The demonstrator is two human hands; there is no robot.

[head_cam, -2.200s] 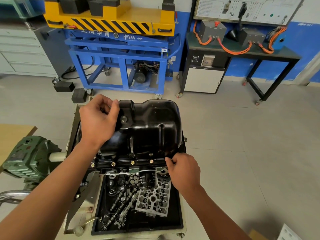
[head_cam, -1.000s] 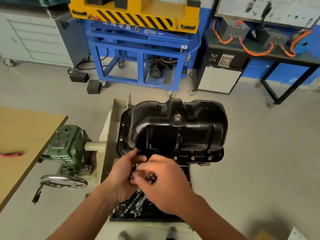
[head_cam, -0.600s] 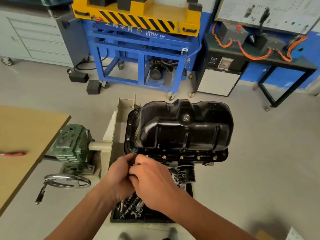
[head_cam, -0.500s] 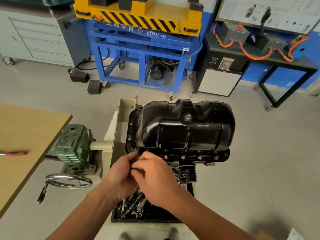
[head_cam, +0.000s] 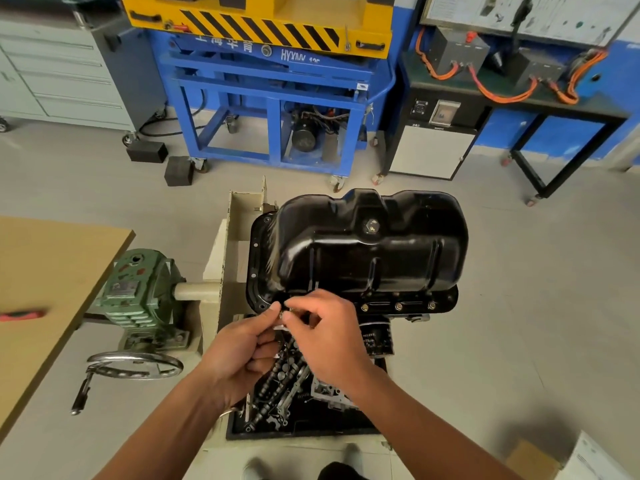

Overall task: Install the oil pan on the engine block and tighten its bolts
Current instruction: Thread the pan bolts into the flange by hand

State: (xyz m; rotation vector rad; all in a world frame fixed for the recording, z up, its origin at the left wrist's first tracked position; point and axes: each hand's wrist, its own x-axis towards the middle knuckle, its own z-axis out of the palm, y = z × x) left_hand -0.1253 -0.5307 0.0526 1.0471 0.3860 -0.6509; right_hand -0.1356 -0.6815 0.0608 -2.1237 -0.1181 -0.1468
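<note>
The black oil pan (head_cam: pixel 367 251) sits upside-up on the engine block, which it mostly hides. Three brass-coloured bolts (head_cam: pixel 398 306) stand in its near flange at the right. My left hand (head_cam: pixel 242 351) and my right hand (head_cam: pixel 325 337) meet just below the pan's near left corner. The fingertips of both pinch a small bolt (head_cam: pixel 282 315) between them; the bolt is largely hidden by the fingers.
A black parts tray (head_cam: pixel 304 424) with camshafts and engine pieces lies under my hands. The green gearbox (head_cam: pixel 138 292) and its steel handwheel (head_cam: pixel 135 365) stand at the left of the stand. A wooden bench (head_cam: pixel 45 282) with a red tool (head_cam: pixel 20 315) is at far left.
My left hand left the pan's top and my right hand left the flange's right end; both came together at the near left corner, and the view shifted so the pan appears further right.
</note>
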